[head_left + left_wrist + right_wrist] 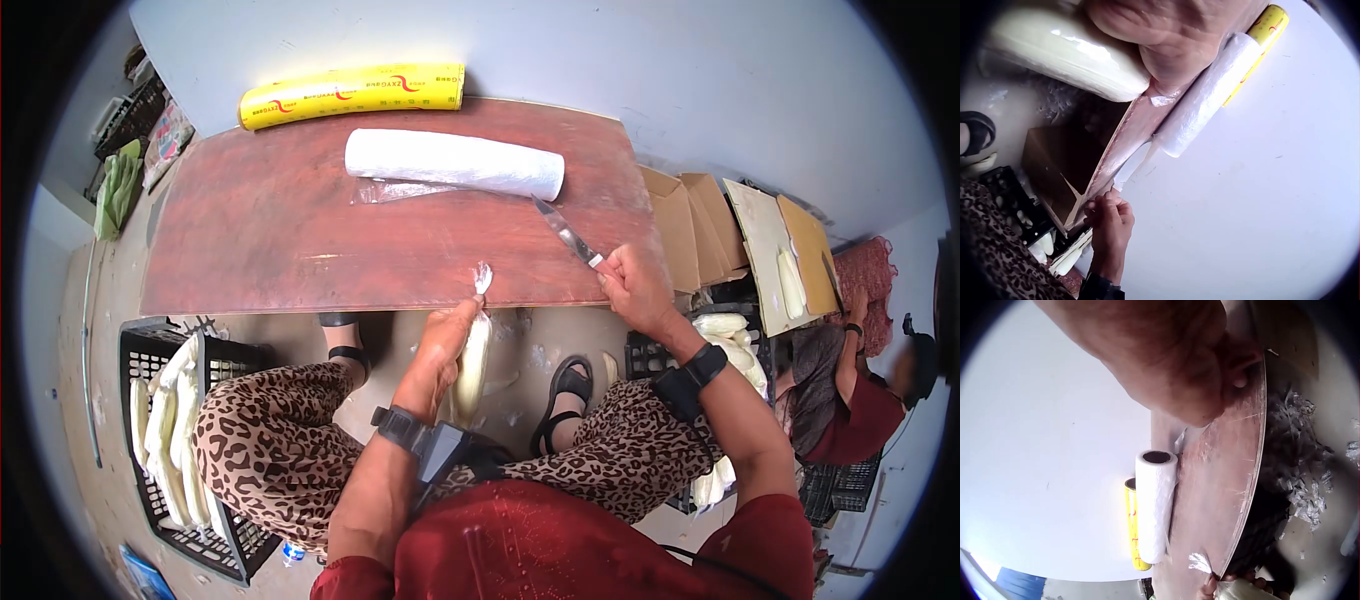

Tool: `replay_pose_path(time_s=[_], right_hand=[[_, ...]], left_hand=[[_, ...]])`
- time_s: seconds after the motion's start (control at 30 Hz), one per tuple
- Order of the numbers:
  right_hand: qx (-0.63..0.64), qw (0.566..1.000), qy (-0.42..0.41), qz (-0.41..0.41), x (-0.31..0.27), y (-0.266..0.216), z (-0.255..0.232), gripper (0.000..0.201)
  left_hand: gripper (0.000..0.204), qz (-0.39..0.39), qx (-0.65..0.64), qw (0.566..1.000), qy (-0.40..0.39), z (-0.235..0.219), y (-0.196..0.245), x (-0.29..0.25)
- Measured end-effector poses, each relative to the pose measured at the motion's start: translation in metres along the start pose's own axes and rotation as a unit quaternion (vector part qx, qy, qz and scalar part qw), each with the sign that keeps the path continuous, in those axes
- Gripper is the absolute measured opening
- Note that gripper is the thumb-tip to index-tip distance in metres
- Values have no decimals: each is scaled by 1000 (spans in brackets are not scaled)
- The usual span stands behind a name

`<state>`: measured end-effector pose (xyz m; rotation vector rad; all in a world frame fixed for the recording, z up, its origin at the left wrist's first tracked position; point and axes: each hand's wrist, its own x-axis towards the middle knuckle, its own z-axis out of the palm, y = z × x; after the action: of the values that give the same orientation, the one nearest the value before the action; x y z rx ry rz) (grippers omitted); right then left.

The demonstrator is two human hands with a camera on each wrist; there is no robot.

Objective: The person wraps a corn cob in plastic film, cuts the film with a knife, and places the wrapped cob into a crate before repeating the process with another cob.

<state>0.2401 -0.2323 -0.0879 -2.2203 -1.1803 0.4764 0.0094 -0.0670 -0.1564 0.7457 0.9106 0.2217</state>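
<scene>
My left hand [437, 345] grips the top of a pale, elongated vegetable [472, 375] wrapped in clear film, at the front edge of the red-brown table [300, 235]. A twisted tuft of film [483, 277] pokes up above the fist, and the vegetable hangs down below the edge. In the left wrist view, the smooth pale body [1079, 59] lies beside the hand. To the right, my right hand [642, 290] holds a knife [570, 238] by its handle, blade pointing up and left over the tabletop. Close to the blade tip lies a white roll of film [455, 163], its loose edge spread on the table.
Behind it lies a yellow printed roll [350, 97] by the wall. A black crate [238, 520] of similar pale vegetables stands at left; more fill a crate at right [738, 345]. Cardboard [690, 225] stands beside the table. Another person [860, 390] sits at far right. Film scraps [1300, 444] litter the floor.
</scene>
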Motion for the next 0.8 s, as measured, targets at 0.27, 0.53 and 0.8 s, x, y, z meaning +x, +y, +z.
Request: replay_pose_path(time_s=[0.27,0.53,0.8], right_hand=[[33,987,-86,-130,-28,-62,40,19],[11,982,-117,-151,-16,-65,55,19],[-53,979,-142,-140,-18,-55,64,18]], left_hand=[[23,9,3,1000,-20,-2,-3,3],[26,25,5,999,-46,-2,-6,7],[25,41,-2,998,-53,3,0,-3]])
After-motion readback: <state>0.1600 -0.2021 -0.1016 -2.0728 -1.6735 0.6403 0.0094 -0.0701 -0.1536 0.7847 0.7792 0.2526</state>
